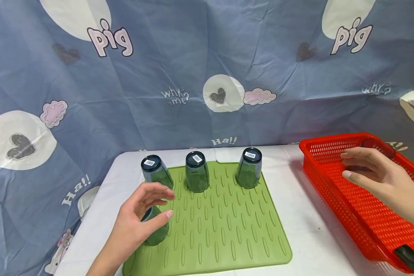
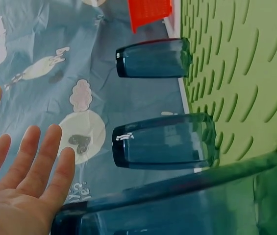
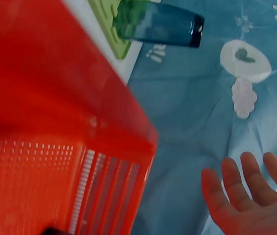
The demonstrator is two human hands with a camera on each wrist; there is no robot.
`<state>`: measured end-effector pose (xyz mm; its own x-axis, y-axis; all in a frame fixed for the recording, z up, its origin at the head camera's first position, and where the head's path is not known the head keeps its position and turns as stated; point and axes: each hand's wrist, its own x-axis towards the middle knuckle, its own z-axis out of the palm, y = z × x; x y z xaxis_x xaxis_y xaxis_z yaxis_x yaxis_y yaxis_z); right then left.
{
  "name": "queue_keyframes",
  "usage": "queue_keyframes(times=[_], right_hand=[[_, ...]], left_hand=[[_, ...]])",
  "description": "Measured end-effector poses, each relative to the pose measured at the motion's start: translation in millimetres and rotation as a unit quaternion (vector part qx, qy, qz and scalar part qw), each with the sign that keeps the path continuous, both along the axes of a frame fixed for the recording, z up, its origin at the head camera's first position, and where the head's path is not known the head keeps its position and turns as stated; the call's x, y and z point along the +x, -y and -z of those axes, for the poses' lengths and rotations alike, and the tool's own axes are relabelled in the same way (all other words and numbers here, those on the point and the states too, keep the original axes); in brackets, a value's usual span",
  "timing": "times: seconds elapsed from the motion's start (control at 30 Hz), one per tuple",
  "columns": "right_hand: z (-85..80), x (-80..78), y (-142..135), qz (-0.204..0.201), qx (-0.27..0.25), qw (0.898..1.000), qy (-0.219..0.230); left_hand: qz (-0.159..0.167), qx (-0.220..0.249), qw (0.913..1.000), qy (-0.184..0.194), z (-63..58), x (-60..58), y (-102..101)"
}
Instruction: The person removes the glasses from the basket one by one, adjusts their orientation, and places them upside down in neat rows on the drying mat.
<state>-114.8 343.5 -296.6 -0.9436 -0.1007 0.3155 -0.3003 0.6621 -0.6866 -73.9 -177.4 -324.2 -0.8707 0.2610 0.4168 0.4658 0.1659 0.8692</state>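
Observation:
Several dark-tinted glasses stand upside down on a green ribbed mat (image 1: 220, 230). My left hand (image 1: 138, 214), thumb and fingers spread apart, hovers over the near-left glass (image 1: 158, 232) and partly hides it. Behind that hand are the back-left glass (image 1: 158, 176) and the middle glass (image 1: 197, 176); the back-right glass (image 1: 249, 172) is farther off. In the left wrist view the left palm (image 2: 11, 210) is bare beside a large glass (image 2: 187, 205). My right hand (image 1: 383, 174) hangs above a red basket (image 1: 338, 207), fingers loosely bent, partly covering a dark glass (image 1: 390, 150) inside.
The mat lies on a white table (image 1: 296, 237), with the basket at its right. A black handle-like piece (image 1: 412, 258) sits on the basket's near rim. A blue printed cloth (image 1: 179, 126) hangs directly behind the table.

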Motion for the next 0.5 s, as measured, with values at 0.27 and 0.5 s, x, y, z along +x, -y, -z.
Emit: queue_keyframes(times=[0.27, 0.5], right_hand=[[-0.6, -13.6, -19.6, 0.029, 0.005, 0.999, -0.020], [2.1, -27.1, -39.0, 0.072, 0.013, 0.997, -0.024]], left_hand=[[0.020, -0.005, 0.9997, -0.015, 4.8, 2.0, -9.3], [0.026, -0.017, 0.9994, -0.011, 9.2, 4.6, -17.8]])
